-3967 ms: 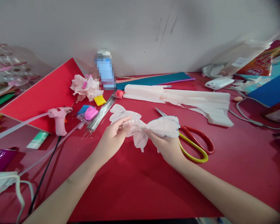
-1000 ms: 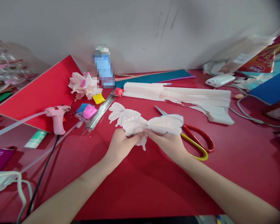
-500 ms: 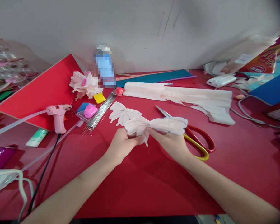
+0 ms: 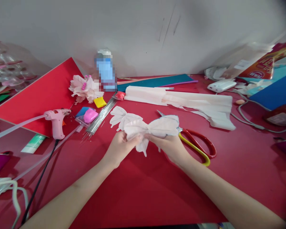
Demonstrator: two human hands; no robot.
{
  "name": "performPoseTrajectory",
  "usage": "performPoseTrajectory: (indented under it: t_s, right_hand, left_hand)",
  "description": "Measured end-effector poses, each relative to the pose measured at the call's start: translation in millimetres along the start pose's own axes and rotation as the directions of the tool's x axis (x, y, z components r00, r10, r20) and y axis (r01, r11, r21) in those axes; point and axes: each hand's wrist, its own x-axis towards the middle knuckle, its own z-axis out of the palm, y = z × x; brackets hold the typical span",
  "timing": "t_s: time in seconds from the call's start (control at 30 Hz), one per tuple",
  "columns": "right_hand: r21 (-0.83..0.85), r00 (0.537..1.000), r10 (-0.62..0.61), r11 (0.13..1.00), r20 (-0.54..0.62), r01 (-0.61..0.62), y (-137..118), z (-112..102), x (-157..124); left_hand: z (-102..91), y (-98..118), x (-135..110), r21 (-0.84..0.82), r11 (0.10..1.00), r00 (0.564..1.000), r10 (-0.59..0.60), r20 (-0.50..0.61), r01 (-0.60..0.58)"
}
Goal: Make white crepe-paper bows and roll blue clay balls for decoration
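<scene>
Has just drawn the thin, white, bow-shaped paper piece with a blue-edged right lobe (image 4: 164, 125) slightly leftward, tipping its right end up and baring more of the large steel scissors with red and yellow handles (image 4: 193, 142). Probably means fine adjustment at the gathered waist. Grasps it there with left hand (image 4: 120, 146) and right hand (image 4: 170, 144), thumbs close together. Holds it over the middle of the red worktop (image 4: 138, 194), well apart from the front edge. Runs its long axis left to right, nearly parallel to that edge, blue-edged lobe pointing right.
</scene>
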Motion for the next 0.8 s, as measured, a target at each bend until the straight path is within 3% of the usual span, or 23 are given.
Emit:
performPoseTrajectory:
  t_s: [0.1, 0.27, 0.37, 0.47, 0.57, 0.7, 0.8]
  right_hand:
    - [0.063, 0.996, 0.085, 0.994, 0.037, -0.088, -0.5, 0.7, 0.6]
    - [0.257, 0.992, 0.108, 0.962, -0.059, -0.090, -0.8, -8.8, 10.6]
    - [0.220, 0.992, 0.125, 0.968, -0.008, -0.120, 0.0, -13.6, 14.8]
    - [0.162, 0.985, 0.157, 0.973, 0.069, -0.166, 0.4, -13.7, 14.1]
    - [0.108, 0.973, 0.162, 0.977, 0.162, -0.181, 0.5, -11.3, 11.0]
    - [0.070, 0.949, 0.176, 0.977, 0.262, -0.201, -0.1, -7.5, 7.3]
    - [0.011, 0.938, 0.208, 0.976, 0.277, -0.219, -1.0, -5.1, 5.1]
  left_hand:
    - [-5.0, -3.1, 3.0, 0.037, 0.999, 0.999, 0.026, -0.026, -0.025]
    - [-13.6, -3.3, 7.0, 0.112, 0.993, 0.995, 0.044, -0.094, -0.033]
    - [-21.3, 5.5, 7.9, -0.017, 1.000, 1.000, -0.014, 0.004, 0.014]
    - [-30.7, 14.4, 9.7, -0.094, 0.980, 0.970, -0.155, 0.188, 0.175]
    - [-35.9, 16.1, 12.0, 0.057, 0.967, 0.934, -0.255, 0.251, 0.249]
    - [-33.1, 11.8, 12.2, 0.262, 0.938, 0.915, -0.298, 0.272, 0.227]
    - [-29.7, 11.0, 11.0, 0.322, 0.923, 0.900, -0.313, 0.303, 0.213]
